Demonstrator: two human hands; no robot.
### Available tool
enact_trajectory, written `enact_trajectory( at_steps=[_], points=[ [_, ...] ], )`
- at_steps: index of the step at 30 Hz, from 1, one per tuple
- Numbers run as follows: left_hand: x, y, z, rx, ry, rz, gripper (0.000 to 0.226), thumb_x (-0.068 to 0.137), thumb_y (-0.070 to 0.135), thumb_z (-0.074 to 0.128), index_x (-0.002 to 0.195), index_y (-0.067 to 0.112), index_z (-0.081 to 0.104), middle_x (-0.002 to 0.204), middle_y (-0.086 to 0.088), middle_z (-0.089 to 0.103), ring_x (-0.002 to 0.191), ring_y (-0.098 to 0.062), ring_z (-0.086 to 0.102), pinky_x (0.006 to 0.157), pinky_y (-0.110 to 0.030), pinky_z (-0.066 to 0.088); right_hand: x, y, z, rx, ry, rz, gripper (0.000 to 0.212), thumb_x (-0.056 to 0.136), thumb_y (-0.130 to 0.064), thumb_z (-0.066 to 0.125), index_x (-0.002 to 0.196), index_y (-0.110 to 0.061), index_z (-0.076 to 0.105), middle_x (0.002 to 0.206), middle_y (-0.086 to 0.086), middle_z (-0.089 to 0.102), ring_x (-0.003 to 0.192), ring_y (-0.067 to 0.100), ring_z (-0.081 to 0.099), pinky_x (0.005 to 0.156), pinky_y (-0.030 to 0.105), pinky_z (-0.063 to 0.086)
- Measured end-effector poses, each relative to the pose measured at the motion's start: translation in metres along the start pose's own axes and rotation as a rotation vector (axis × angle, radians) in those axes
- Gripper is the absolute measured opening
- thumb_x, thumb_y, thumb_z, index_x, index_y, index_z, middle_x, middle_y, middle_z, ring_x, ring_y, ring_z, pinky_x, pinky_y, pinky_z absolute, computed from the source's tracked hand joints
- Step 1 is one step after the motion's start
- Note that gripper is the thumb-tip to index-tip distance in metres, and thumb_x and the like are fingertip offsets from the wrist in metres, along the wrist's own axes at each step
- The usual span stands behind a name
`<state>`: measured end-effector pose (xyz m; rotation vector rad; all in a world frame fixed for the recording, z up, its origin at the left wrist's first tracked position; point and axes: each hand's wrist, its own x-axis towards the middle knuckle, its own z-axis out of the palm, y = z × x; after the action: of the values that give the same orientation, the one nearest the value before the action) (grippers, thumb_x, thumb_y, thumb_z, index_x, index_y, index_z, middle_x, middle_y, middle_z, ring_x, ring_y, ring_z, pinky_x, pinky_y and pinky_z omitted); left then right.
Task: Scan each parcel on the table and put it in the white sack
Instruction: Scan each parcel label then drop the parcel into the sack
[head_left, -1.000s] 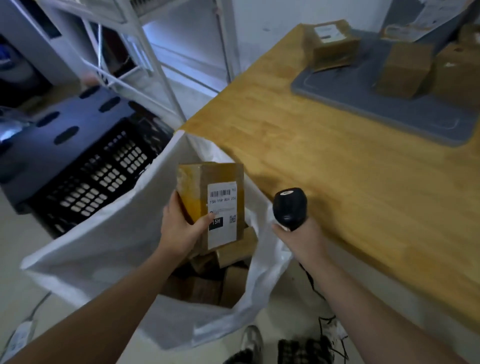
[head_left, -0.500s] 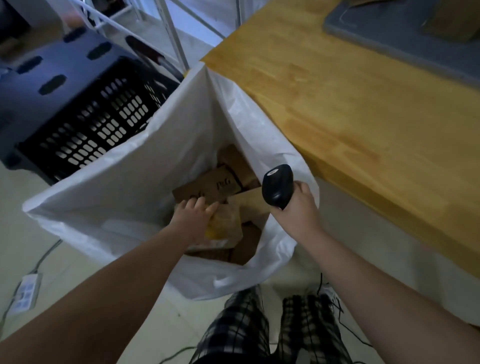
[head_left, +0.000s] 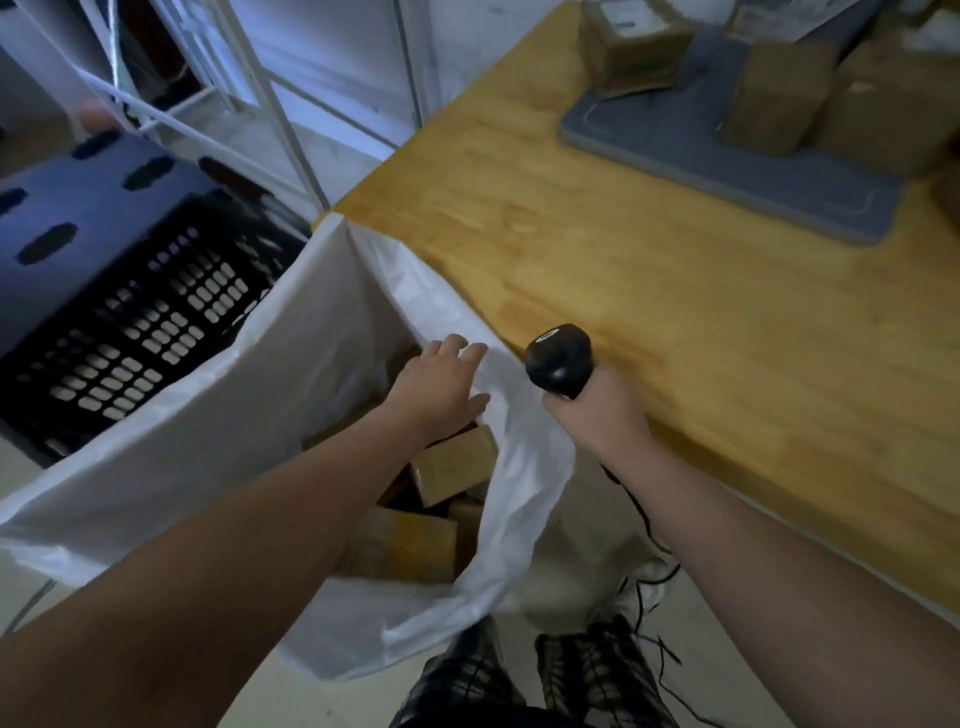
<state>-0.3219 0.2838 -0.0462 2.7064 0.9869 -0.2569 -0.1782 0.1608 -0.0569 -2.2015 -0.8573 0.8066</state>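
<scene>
Drop step is done and the cycle is resetting. The left hand (head_left: 441, 387) is empty, its fingers (head_left: 457, 345) loosely extended and slightly spread. It hangs over the mouth of the white woven plastic sack (head_left: 234, 441), close to the sack's far-right wall; can't tell if it touches the fabric. The right hand (head_left: 597, 410) has its fingers wrapped round the handle of the black corded handheld barcode scanner (head_left: 558, 361), head pointing up, just off the near edge of the light wooden table (head_left: 649, 291). The sack stands on the floor against the table's left corner, and several brown cardboard parcels sit inside it: one box (head_left: 454, 462) just under the left wrist, and a larger one (head_left: 410, 540) nearer. At least three unscanned brown cardboard boxes (head_left: 779, 93) remain on the grey rectangular mat (head_left: 727, 171) at the far right of the table, well apart from both hands. Judging by that, the next move is a long left-hand reach across the table to a box, then turning it label-up and bringing the scanner onto the barcode; from here only one box seems to show a label, and it's blurred. A second ago the left hand held a labelled parcel above the sack, and half a second ago it was down inside laying it on the pile. Now it's back up at rim height with nothing in it, the view has tilted up so the mat shows again, and the scanner grip is unchanged.
</scene>
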Motion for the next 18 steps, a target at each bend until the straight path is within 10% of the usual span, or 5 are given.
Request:
enact_trajectory(
  at_steps=[18],
  points=[
    [0.216, 0.226, -0.12, -0.226, 0.161, 0.16, 0.06, 0.095, 0.036, 0.055, 0.147, 0.014, 0.033, 0.143, -0.008, 0.042, 0.13, -0.027, 0.042, 0.101, -0.037, 0.04, 0.112, 0.048, -0.317, 0.003, 0.368, 0.041, 0.027, 0.082, -0.018, 0.064, 0.06, -0.013, 0.05, 0.054, 0.004, 0.054, 0.055, 0.025, 0.057, 0.057, 0.034, 0.048]
  ],
)
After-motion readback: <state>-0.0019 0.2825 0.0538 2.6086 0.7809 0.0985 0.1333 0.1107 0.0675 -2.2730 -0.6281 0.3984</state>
